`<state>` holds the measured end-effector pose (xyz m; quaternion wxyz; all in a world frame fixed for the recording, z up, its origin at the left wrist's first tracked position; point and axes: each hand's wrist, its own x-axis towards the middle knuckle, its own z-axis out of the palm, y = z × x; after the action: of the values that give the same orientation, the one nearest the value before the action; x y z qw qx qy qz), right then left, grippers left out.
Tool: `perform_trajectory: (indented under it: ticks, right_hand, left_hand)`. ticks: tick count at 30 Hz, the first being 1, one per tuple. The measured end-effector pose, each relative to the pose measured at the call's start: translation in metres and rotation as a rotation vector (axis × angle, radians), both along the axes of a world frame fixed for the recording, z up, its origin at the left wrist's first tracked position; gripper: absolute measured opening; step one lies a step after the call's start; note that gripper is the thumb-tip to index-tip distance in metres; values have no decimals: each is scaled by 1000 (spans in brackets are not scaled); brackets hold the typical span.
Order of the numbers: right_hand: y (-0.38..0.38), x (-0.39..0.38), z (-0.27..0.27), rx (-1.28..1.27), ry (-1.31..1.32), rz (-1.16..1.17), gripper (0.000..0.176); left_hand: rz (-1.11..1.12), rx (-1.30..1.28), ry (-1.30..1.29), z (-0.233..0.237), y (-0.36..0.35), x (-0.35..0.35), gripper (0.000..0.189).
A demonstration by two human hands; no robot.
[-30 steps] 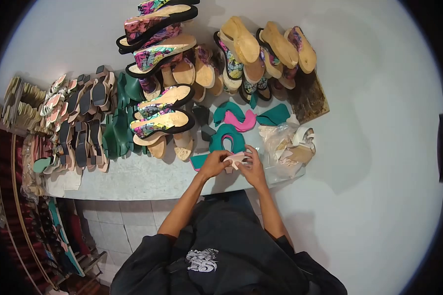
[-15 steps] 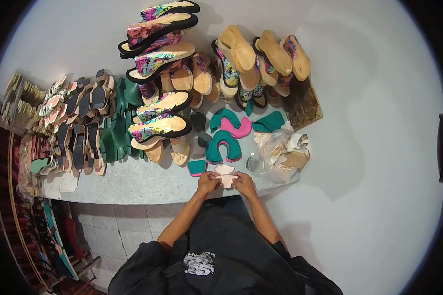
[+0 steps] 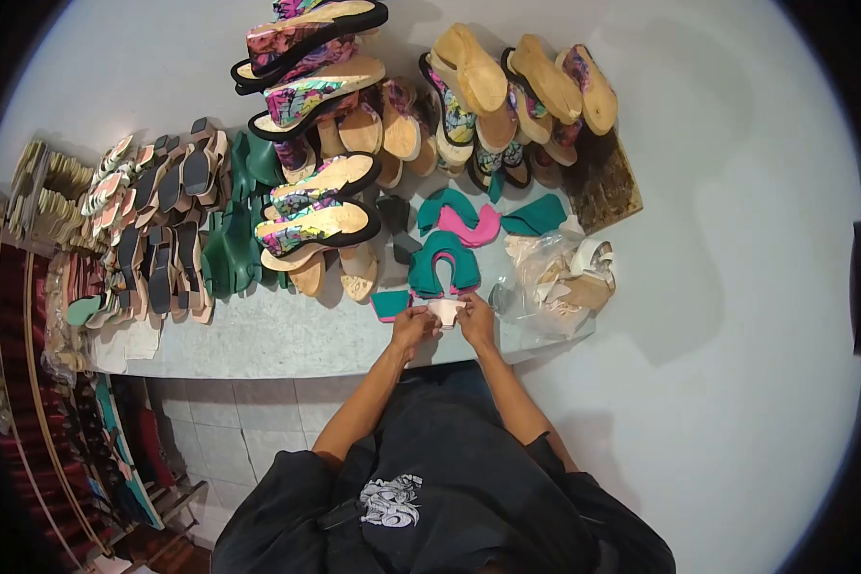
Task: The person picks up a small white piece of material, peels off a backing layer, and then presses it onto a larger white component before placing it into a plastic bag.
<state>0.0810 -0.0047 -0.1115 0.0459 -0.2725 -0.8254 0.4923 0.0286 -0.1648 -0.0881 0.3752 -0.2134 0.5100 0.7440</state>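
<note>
Both my hands are over the table's front edge, at the two ends of a small pale pink shoe-upper piece [image 3: 446,312]. My left hand [image 3: 413,327] is closed at its left end and my right hand [image 3: 475,320] pinches its right end. Just beyond the fingers lies a stack of curved green pieces [image 3: 442,263] with pink edges showing beneath. Left of it is a small green piece [image 3: 390,305] with a pink layer under it. Further back are more green pieces [image 3: 447,206] and a curved pink piece [image 3: 473,228].
A clear plastic bag [image 3: 555,287] with pale scraps sits at the right. Wedge sandals with patterned straps [image 3: 320,230] stand in piles behind. Green shoe forms [image 3: 230,251] and dark-soled sandals [image 3: 158,273] fill the left of the table [image 3: 249,349]. A brown board [image 3: 603,187] is at the back right.
My hands have shifted slightly forward with the pale piece. A second pale piece that showed just beyond it no longer shows separately. The whole view has moved a little.
</note>
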Motion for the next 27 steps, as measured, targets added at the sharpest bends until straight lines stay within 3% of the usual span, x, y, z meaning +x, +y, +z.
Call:
perform_trajectory:
  ticks: [2, 4, 11, 13, 14, 16, 17, 19, 24, 27]
  right_hand:
    - [-1, 1, 5, 142, 50, 51, 24]
    - [-3, 4, 16, 289, 85, 18, 31]
    - [-5, 13, 11, 238, 101, -1, 39]
    - [-3, 18, 25, 330, 84, 46, 35]
    - [2, 21, 31, 274, 52, 65, 30]
    - [11, 25, 72, -107, 71, 32, 25]
    - [18, 28, 81, -87, 77, 7, 25]
    - [33, 34, 96, -318, 86, -75, 20]
    - [94, 48, 116, -90, 219, -344, 13]
    - [129, 55, 110, 214, 74, -471, 27]
  left_hand:
    - [-99, -98, -53, 11, -5, -2, 28]
    - [-157, -100, -48, 15, -8, -3, 22]
    - [-366, -182, -24, 30, -7, -17, 21]
    - [-461, -193, 31, 38, -15, -22, 22]
    - [-552, -198, 87, 43, -12, -26, 23]
    - [-581, -172, 149, 63, 2, -31, 25]
    - [-594, -174, 197, 71, 12, -33, 25]
    - [-613, -126, 246, 83, 38, -35, 24]
    - [-754, -19, 375, 101, 104, -42, 22]
    - [-843, 21, 417, 108, 137, -39, 21]
